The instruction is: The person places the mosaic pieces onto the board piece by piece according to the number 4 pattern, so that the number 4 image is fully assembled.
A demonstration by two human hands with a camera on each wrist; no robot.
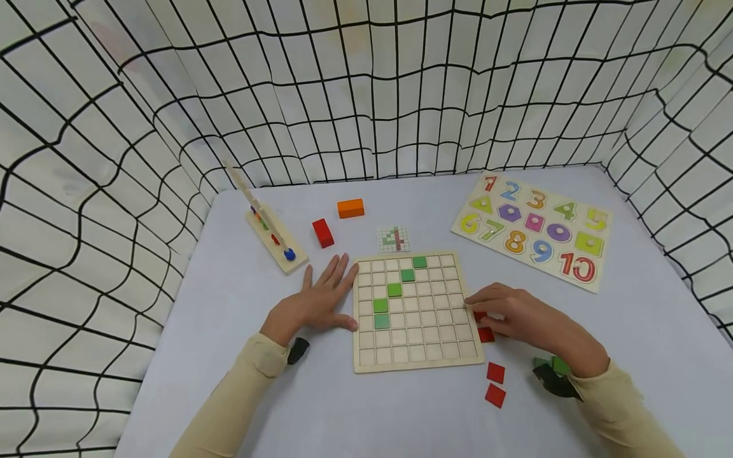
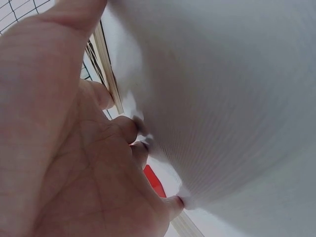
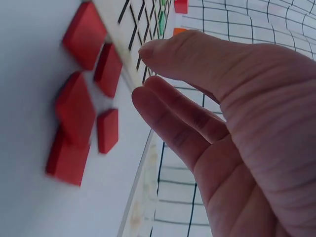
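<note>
Person filling a wooden grid board [image 1: 417, 310] with coloured tiles.
Left hand [image 1: 318, 300] lies flat and spread, steadying the board's left edge; right hand [image 1: 514, 315], fingers loosely extended, reaches red tiles [image 1: 485, 333] beside its right edge, probably picking one next.

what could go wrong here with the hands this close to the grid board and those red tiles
The right hand hovers over loose red tiles lying right beside the grid board; a clumsy reach could scatter them or nudge the board. The left hand lies flat at the board's left edge, so a slip there might shift the board and perhaps unseat the green tiles set in it.
</note>
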